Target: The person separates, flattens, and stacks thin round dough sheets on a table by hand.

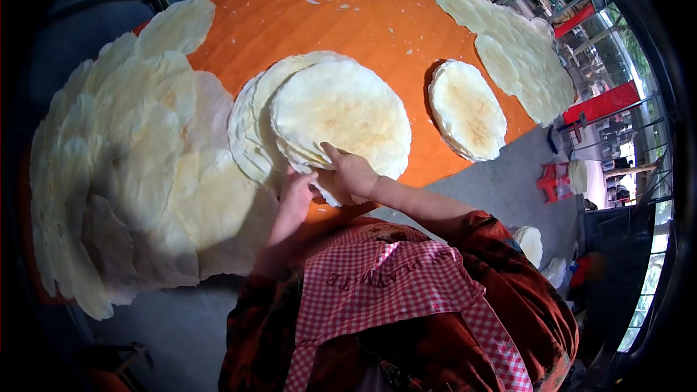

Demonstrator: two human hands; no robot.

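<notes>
A stack of round, pale flatbreads [341, 109], thin and lightly browned in the middle, lies near the front edge of the orange table. Its near rim is between my two hands. My right hand [353, 174] grips that rim, with a finger or thumb over the top face; the rest of its grip is partly hidden. Close beside it, my left hand [296, 194] pinches the lower edge of the flatbreads from the left. How many sheets each hand holds cannot be made out. More flatbreads [250, 127] fan out beneath the stack on its left.
Overlapping flatbreads [152, 167] spread across the left of the orange table [312, 22]. A smaller stack [468, 110] sits to the right, near the table edge. More sheets [519, 62] lie at the far right. A red stool [554, 183] stands on the floor.
</notes>
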